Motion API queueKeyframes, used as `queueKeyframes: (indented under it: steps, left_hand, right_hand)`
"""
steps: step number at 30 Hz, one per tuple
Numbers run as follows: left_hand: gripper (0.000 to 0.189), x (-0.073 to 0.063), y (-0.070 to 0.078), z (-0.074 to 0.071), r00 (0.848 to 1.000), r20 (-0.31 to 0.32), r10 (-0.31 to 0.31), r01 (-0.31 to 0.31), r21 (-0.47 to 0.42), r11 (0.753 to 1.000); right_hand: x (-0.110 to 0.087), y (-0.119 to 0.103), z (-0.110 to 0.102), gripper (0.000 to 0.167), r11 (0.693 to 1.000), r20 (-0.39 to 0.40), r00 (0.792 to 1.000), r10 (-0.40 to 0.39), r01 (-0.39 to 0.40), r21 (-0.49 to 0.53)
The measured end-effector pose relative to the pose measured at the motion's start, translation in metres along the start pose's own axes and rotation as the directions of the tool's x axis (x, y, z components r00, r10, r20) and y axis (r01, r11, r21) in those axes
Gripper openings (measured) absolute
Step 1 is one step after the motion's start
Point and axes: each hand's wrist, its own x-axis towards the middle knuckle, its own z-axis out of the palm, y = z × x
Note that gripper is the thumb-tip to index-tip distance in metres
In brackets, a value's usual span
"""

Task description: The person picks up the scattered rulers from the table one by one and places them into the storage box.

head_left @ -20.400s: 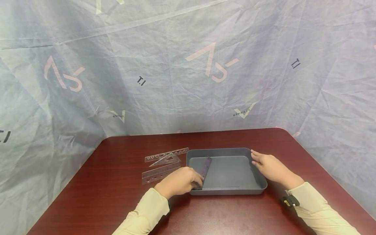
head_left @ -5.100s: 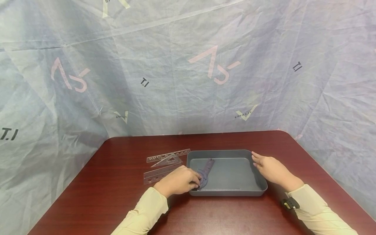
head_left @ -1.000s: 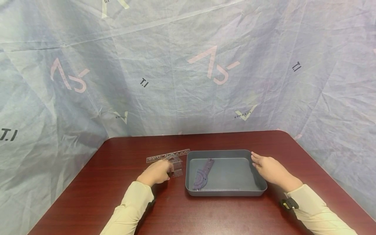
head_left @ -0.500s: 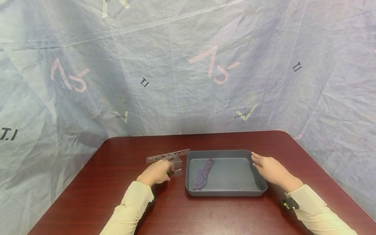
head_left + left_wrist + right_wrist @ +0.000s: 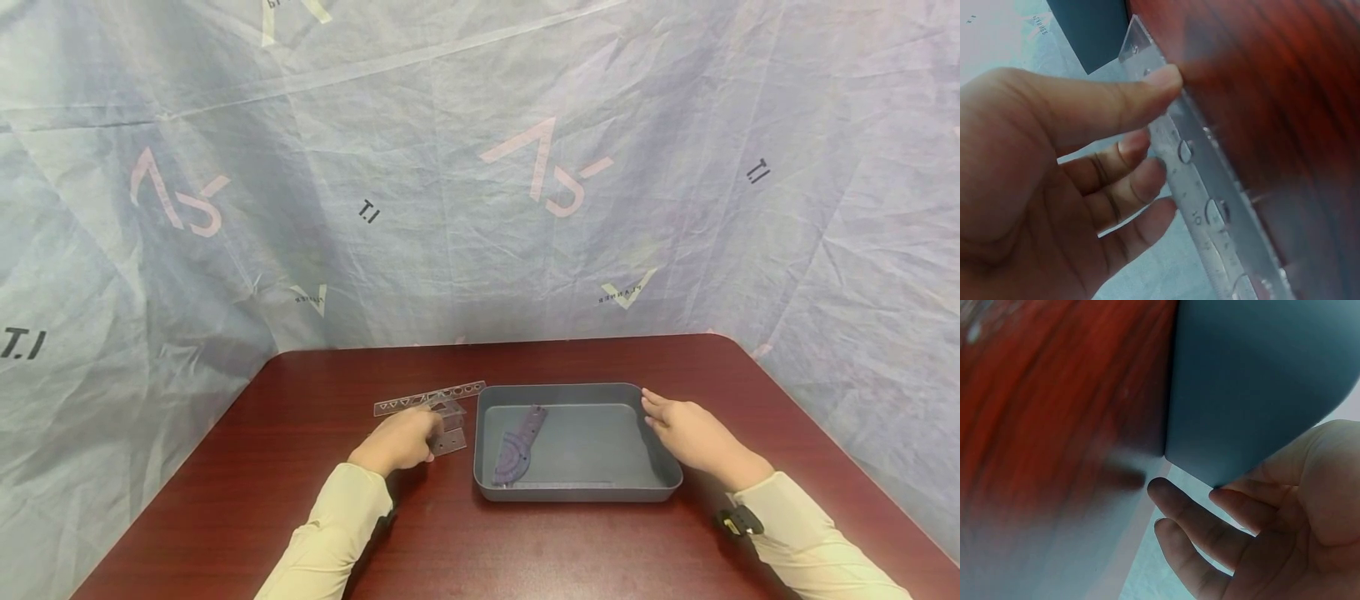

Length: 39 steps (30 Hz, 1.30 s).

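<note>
- Clear ruler (image 5: 1200,181) with a row of small holes: left of the tray, mostly hidden under the left hand (image 5: 397,437) in the head view, one end sticking out past the fingers.
- Left hand: thumb and fingers close together, pinching the clear ruler; left wrist view has the thumb over one long edge, fingertips at the other. Cannot tell if the ruler is off the table.
- Set square (image 5: 454,409), clear: just beyond the left hand, flat, partly covered.
- Stencil ruler (image 5: 430,398), clear, cut-out shapes: behind the set square, overlapping its tip, right end near the tray's far left corner.
- Gray tray (image 5: 592,442): rectangular, right of the left hand, flat on the table.
- In tray, left side: purple protractor (image 5: 512,458) overlapping a slanted purple ruler (image 5: 534,419); thin clear strip (image 5: 562,484) along the near wall.
- Right hand (image 5: 693,432): at the tray's right wall near the far corner, holding the wall by the rim; two fingers extended clear of it in the right wrist view, thumb hidden there.
- Table (image 5: 570,550): reddish-brown wood grain.
- Cream sleeves (image 5: 326,517) on both arms; dark device (image 5: 741,521) at the right wrist.
- Pale printed cloth (image 5: 450,250) hangs behind.
</note>
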Motion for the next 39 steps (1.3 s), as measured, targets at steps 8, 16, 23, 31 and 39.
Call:
queueKeyframes:
  steps: [8,16,23,31,39]
  left_hand:
    - [0.028,-0.001,0.000,-0.002,1.000,0.001,0.031,-0.031,0.025,0.999]
    - [0.025,-0.002,0.001,-0.005,0.999,0.014,0.039,-0.040,0.026,0.999]
    - [0.019,-0.005,0.001,-0.011,0.996,0.027,0.083,-0.083,0.014,0.996]
    - [0.023,-0.007,0.003,-0.023,0.986,-0.032,0.164,-0.163,0.038,0.986]
    - [0.034,-0.011,0.008,-0.038,0.990,-0.077,0.118,-0.115,0.037,0.993]
  right_hand:
    - [0.000,0.000,0.000,0.037,1.000,0.000,1.000,-0.001,0.001,0.000]
    - [0.000,-0.001,0.000,0.038,1.000,-0.001,1.000,0.002,-0.002,0.001]
    - [0.000,-0.002,-0.001,0.037,1.000,-0.008,1.000,-0.004,0.004,-0.003]
    - [0.000,-0.001,-0.001,0.037,1.000,-0.016,1.000,-0.015,0.015,-0.013]
    - [0.000,-0.002,-0.002,0.037,1.000,-0.014,1.000,-0.017,0.017,-0.012]
